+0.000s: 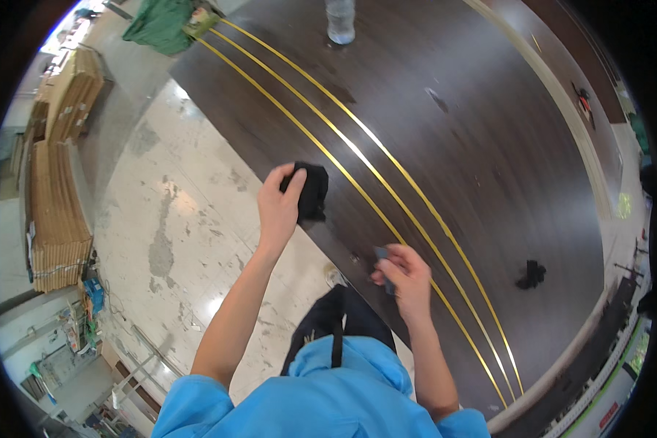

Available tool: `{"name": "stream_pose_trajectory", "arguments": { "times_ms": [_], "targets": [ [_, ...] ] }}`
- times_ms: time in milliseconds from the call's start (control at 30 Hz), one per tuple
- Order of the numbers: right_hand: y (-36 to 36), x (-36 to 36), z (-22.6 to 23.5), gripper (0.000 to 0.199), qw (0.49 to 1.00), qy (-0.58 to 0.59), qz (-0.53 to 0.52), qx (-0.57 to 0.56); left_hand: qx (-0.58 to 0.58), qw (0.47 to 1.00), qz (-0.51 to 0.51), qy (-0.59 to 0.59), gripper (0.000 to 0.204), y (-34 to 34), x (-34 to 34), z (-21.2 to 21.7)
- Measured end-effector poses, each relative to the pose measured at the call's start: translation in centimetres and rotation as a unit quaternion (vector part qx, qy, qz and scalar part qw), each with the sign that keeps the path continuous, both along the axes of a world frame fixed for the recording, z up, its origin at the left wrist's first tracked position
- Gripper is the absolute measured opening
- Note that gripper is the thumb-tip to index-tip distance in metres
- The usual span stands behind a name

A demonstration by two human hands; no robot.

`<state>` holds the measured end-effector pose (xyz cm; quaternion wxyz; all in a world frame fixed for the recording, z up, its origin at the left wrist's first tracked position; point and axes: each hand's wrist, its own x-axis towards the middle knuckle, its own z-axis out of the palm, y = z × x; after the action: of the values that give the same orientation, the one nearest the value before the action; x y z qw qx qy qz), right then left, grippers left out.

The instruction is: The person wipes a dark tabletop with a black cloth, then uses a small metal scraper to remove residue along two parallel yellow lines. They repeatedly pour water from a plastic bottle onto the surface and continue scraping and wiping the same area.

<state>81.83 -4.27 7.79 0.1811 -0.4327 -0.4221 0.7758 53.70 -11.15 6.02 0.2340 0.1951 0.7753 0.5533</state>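
My left hand point(279, 197) is closed round a bunched black cloth point(312, 193), over the near edge of a dark wood-look board point(489, 175). In my right hand point(407, 277) is a small flat blue-grey piece point(381, 253), pinched between thumb and fingers; its exact kind does not show. Three thin gold strips point(358, 151) run lengthwise along the board in long lines. The right hand is close beside the nearest strip, and the left hand is a little way off it.
A clear plastic bottle point(340, 22) stands at the board's far side. To the right lies a small black object point(531, 274). Green cloth point(160, 25) is at the strips' far left ends. Stacked brown panels point(55, 212) stand on the left beyond the scuffed pale floor point(190, 190).
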Motion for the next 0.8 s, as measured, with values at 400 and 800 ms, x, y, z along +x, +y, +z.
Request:
{"name": "stream_pose_trajectory", "arguments": {
  "times_ms": [400, 800],
  "targets": [
    [15.1, 11.7, -5.7, 0.020, 0.931, -0.124, -0.219, 0.265, 0.067, 0.985, 0.085, 0.131, 0.083, 29.7, -17.3, 0.0],
    [24.1, 20.1, -11.0, 0.025, 0.906, -0.045, -0.335, 0.253, 0.063, 0.964, -0.184, 0.180, 0.094, 29.1, -15.1, -1.6]
  ]
}}
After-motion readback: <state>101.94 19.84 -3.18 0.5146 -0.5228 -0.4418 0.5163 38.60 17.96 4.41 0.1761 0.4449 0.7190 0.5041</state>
